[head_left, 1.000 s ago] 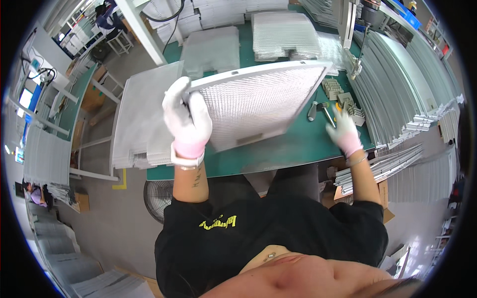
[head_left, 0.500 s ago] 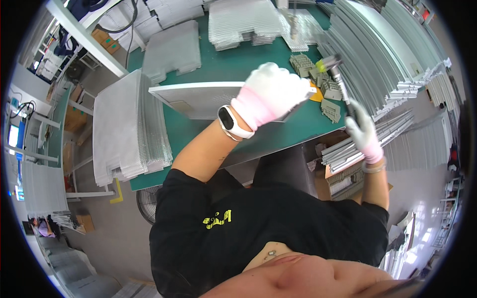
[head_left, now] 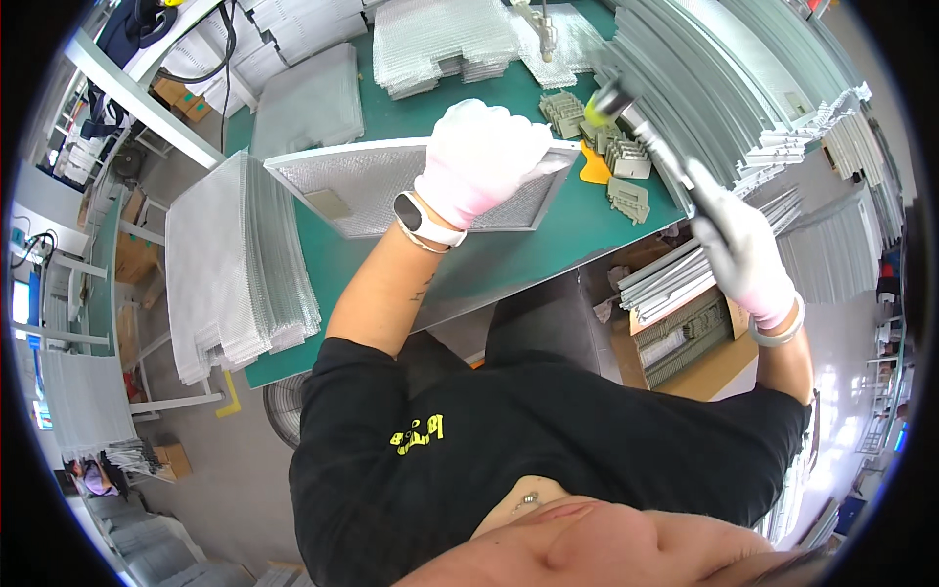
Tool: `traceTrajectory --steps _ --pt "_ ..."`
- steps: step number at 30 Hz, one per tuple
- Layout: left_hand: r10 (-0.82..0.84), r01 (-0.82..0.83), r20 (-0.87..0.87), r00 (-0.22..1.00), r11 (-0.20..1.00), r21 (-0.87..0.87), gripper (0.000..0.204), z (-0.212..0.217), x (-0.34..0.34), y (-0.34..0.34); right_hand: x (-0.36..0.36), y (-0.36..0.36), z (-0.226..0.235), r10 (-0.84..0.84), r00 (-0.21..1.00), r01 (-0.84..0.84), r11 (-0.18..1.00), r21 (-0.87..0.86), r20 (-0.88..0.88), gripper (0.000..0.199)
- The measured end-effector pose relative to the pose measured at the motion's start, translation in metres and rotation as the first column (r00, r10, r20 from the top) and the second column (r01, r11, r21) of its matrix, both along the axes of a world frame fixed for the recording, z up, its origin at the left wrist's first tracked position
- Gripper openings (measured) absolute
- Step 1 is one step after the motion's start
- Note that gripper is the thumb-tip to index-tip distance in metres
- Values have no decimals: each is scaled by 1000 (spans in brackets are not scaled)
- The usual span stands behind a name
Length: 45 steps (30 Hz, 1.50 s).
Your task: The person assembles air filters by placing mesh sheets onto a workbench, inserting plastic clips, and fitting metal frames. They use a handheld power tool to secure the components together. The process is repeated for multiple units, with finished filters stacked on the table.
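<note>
My left hand (head_left: 484,161), in a white and pink glove, is closed over the top edge of a white-framed metal mesh panel (head_left: 381,181). The panel stands on edge on the green table (head_left: 421,284), with a small pale rectangle on its mesh. My gloved right hand (head_left: 745,254) is wrapped round the dark grip of a mallet (head_left: 665,149), held in the air right of the panel. Its black and yellow-green head is blurred, above several grey-green plastic pieces (head_left: 627,200). A flat orange-yellow piece (head_left: 593,164) lies beside them.
Mesh sheets are stacked at the table's left edge (head_left: 230,264) and far side (head_left: 440,39). Long metal frame strips (head_left: 714,88) pile up at the right. Below the table's right edge stands a cardboard box (head_left: 714,372) of strips. A round fan (head_left: 284,406) is under the left front.
My right hand has moved right and looks closer, with the mallet still in it. The left hand sits a little farther left, and the panel's right end now shows. The whole view has shifted slightly.
</note>
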State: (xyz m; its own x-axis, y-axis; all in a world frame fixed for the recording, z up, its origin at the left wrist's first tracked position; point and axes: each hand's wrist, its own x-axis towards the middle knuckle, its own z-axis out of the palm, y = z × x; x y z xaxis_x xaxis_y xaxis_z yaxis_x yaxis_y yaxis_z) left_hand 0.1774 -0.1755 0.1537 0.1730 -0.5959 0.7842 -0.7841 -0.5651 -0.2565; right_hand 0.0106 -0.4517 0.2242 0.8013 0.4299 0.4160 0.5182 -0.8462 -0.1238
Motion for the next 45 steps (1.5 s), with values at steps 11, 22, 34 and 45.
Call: traceTrajectory --steps 11,22,34,45 --pt "-26 22 -22 999 987 -157 32 -7 -9 -8 5 23 -102 -89 963 201 866 457 -256 59" --pt "-37 -37 -215 976 942 -333 21 -7 -60 -24 158 59 -85 -230 938 78 869 489 259 58" --pt "39 -121 -310 950 962 -247 28 -3 -34 -39 221 112 156 526 801 -439 194 877 284 16" --pt "-10 -49 -154 988 926 -375 26 -13 -23 -40 189 89 115 616 708 -243 -247 938 345 19"
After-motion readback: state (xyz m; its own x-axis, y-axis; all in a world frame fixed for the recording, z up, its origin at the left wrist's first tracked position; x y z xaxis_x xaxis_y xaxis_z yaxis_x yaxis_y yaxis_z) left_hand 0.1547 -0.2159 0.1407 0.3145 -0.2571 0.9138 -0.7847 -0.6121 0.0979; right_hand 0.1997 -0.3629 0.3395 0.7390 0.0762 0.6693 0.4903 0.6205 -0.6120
